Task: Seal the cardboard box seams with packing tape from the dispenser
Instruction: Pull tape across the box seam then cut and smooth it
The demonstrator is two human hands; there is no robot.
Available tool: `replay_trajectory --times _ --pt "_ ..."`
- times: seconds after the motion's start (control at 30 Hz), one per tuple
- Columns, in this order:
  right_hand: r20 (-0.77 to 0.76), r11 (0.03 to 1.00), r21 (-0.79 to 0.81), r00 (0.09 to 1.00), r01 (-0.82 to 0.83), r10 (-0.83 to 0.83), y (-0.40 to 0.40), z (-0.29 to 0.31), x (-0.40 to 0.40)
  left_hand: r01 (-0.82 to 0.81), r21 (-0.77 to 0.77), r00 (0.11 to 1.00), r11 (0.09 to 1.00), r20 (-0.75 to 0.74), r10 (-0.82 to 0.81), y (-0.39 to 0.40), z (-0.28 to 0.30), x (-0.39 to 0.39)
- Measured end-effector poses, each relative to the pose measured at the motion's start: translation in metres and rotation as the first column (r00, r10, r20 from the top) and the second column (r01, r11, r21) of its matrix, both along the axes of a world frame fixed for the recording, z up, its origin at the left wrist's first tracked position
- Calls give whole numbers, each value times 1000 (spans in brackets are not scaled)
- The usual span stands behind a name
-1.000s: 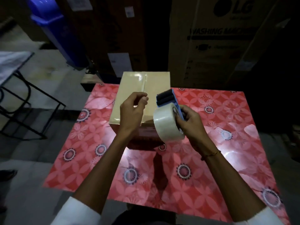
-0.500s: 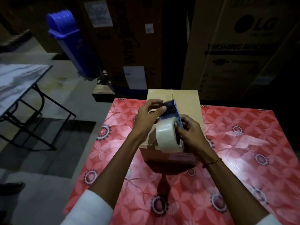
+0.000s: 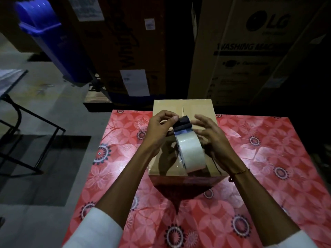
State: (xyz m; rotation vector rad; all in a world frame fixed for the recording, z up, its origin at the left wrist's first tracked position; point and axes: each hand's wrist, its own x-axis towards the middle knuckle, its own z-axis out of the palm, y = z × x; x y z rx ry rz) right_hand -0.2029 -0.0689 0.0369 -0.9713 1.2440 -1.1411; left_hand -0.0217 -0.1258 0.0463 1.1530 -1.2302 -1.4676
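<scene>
The cardboard box (image 3: 184,122) sits on the tabletop (image 3: 259,158), at its far middle edge, with the top flaps closed and the centre seam running near to far. The tape dispenser (image 3: 186,140) is held just above the box top, its black roller end pointing far and the clear tape roll (image 3: 192,153) toward the near side.

The left hand (image 3: 159,129) reaches in from the near left, wrist slightly bent. Its grip is closed: thumb and forefinger pinch at the left side of the dispenser's roller end; whether they hold the loose tape end cannot be told.

The right hand (image 3: 209,138) reaches in from the near right, wrist straight. Its fingers are spread and loosely curved beside the right side of the dispenser; whether the palm grips the dispenser cannot be told, since the roll hides the contact.
</scene>
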Motion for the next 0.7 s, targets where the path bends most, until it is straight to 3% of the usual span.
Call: replay_trajectory --times 0.2,0.4,0.63,0.7 --pt "-315 990 -97 947 -98 63 -27 21 -1 79 35 997 996 16 -80 -7 3 -13" --pt "-483 982 -126 873 -138 61 -34 13 2 154 156 987 976 30 -160 -13 0 -11" --pt "-494 988 -100 868 -119 54 -15 5 -1 359 300 927 884 -226 -300 9 -24 0" --pt "-470 985 -90 878 -145 86 -11 4 -4 349 290 935 891 -168 -312 17 -29 -2"
